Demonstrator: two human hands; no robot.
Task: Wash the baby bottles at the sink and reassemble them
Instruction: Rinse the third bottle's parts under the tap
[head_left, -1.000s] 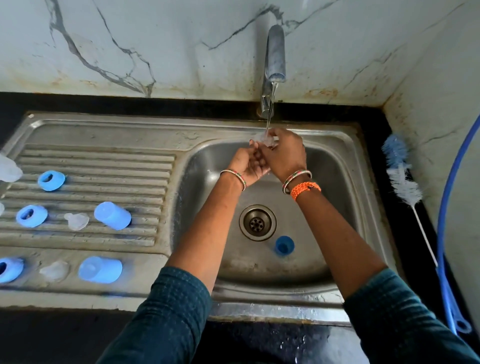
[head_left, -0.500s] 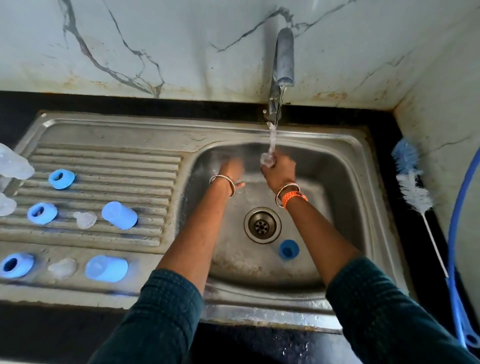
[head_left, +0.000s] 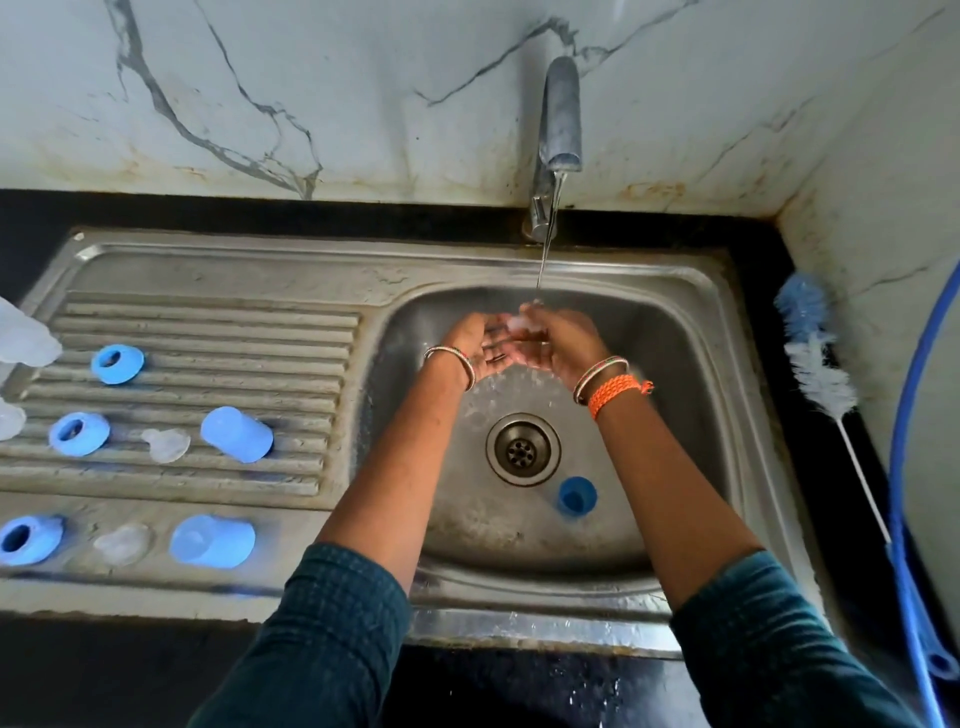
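Note:
Both hands are in the steel sink basin (head_left: 675, 415) under the running tap (head_left: 560, 119). My right hand (head_left: 563, 340) pinches a small clear teat (head_left: 522, 323) in the water stream. My left hand (head_left: 480, 343) lies palm up, fingers relaxed, touching the right hand just below the teat. A blue cap (head_left: 576, 496) stands on the basin floor beside the drain (head_left: 522, 449). On the drainboard lie three blue rings (head_left: 118, 365), two blue caps (head_left: 236, 434) and two clear teats (head_left: 166, 444). Clear bottles (head_left: 23, 332) show at the left edge, mostly cut off.
A bottle brush (head_left: 821, 364) with blue and white bristles lies on the black counter right of the sink, beside a blue hose (head_left: 904, 467). The marble wall rises behind the tap and on the right.
Half a second ago my hands were apart; my left hand has come back under the right one, palm up. The teat stays in the stream.

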